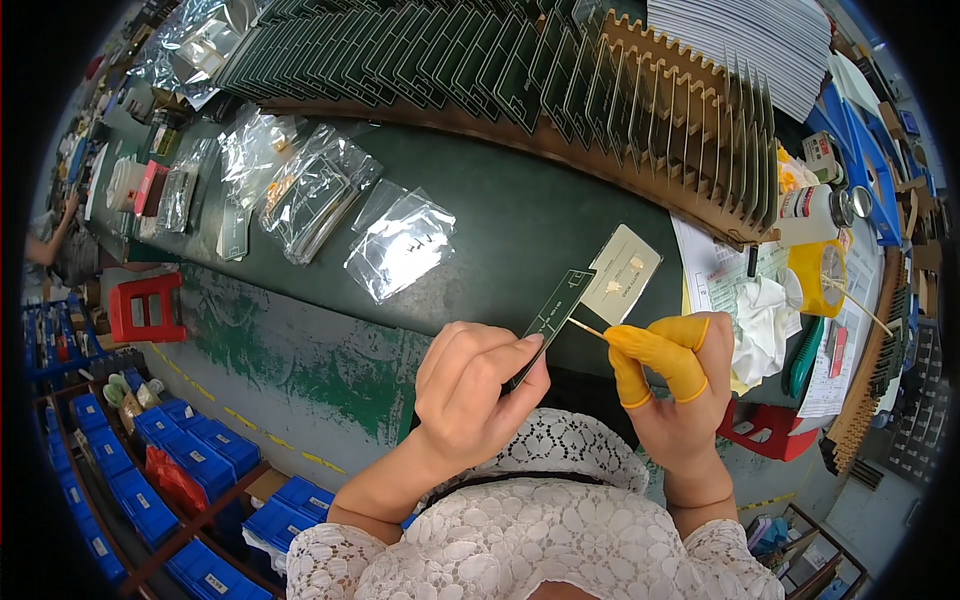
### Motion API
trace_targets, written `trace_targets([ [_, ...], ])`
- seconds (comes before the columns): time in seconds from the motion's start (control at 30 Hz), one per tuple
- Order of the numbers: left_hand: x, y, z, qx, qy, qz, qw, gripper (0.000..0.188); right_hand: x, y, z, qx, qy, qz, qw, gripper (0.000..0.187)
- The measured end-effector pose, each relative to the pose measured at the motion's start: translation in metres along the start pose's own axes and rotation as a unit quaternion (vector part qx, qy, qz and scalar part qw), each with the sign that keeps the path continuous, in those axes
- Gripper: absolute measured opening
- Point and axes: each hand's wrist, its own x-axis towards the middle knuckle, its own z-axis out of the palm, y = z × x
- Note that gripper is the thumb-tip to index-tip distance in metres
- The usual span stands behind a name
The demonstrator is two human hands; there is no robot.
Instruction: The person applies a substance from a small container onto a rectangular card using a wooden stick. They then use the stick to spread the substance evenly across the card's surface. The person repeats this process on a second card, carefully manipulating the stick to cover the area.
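My left hand (482,385) is closed on one end of a narrow dark green panel (563,301) with pale line markings, holding it tilted above the table edge. In my right hand (670,385), with yellow finger cots on some fingers, a thin wooden stick (588,328) is pinched. Its far tip meets or nearly meets the panel's edge; I cannot tell which. Just beyond, a beige card (622,275) with small pale lumps on it lies on the dark green tabletop (480,210), partly behind the panel.
A brown slotted rack (640,190) full of upright dark green panels spans the back. Clear plastic sleeves (402,245) and bagged panels (310,205) lie left. To the right are a white bottle (808,215), a yellow tape roll (815,278), crumpled tissue (762,325) and a red stool (768,430).
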Motion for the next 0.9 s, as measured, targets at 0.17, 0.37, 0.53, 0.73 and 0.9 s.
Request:
trace_targets([
  [0.17, 0.0004, 0.0001, 0.0004, -0.001, 0.001, 0.001, 1.000, 0.035, -0.0001, -0.0016, -0.0011, 0.005, -0.003, -0.003, 1.000, 0.038],
  [0.37, 0.0001, -0.0006, 0.0010, -0.004, 0.003, -0.001, 1.000, 0.035, -0.0005, -0.0009, 0.0006, 0.005, -0.005, 0.000, 1.000, 0.037],
  [0.53, 0.0008, -0.0007, 0.0010, -0.004, 0.002, -0.001, 1.000, 0.034, -0.0013, -0.0024, 0.0013, 0.018, -0.016, -0.006, 1.000, 0.036],
  [0.73, 0.0006, -0.0004, 0.0001, -0.002, 0.003, -0.004, 1.000, 0.034, -0.0014, -0.0009, 0.0033, 0.009, 0.003, 0.003, 1.000, 0.036],
  [0.9, -0.0003, -0.0006, 0.0013, -0.001, 0.005, -0.018, 1.000, 0.032, 0.0005, -0.0035, -0.0005, 0.023, -0.022, -0.003, 0.999, 0.035],
])
